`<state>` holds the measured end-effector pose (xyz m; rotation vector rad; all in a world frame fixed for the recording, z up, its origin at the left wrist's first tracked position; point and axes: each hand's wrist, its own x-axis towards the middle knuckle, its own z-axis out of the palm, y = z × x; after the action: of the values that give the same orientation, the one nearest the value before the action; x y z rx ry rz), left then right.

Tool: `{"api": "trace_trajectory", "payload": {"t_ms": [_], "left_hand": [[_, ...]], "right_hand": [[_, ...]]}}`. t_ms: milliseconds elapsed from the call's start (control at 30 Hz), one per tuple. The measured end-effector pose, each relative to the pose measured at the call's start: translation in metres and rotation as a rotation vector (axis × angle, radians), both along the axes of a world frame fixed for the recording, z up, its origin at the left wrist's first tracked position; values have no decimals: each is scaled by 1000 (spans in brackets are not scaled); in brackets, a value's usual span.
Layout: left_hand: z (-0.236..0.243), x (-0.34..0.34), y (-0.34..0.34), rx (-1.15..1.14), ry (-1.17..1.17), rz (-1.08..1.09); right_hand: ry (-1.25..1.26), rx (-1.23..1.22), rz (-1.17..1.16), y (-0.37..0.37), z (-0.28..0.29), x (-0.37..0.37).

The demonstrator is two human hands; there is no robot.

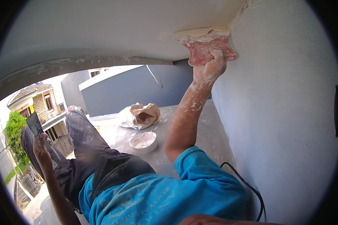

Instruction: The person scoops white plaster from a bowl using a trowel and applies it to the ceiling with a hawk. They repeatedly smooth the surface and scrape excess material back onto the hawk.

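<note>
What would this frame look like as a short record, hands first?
Right hand: grips red scraper, pale paste along its upper edge
Left hand: holds flat tool, exact kind unclear
Scraper position: at ceiling, close to wall
Bowl: white, pale material inside
Bag: open, crumpled, near bowl
Cable: black

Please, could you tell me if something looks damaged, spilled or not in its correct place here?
The bag beside the bowl looks odd: its mouth is ragged and crumpled, as if torn open. Pale smears also mark the right forearm, messy but in keeping with the coated red spreader.
</note>
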<state>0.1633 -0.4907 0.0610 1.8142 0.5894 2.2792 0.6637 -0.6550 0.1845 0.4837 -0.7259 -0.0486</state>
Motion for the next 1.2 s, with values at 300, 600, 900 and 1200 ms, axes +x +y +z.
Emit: {"api": "trace_trajectory", "payload": {"t_ms": [300,600,900,1200], "left_hand": [[-5,-19,-13,62,-34,29],[-8,-22,-21,36,-64,87],[-28,-55,-15,-33,-184,6],[-29,-54,-24,-37,-198,-38]], "right_hand": [[81,-30,-107,-48,5,-63],[109,-114,-278,-83,-1,-128],[119,-172,-860,46,-42,-22],[621,-429,-1537,113,7,94]]}}
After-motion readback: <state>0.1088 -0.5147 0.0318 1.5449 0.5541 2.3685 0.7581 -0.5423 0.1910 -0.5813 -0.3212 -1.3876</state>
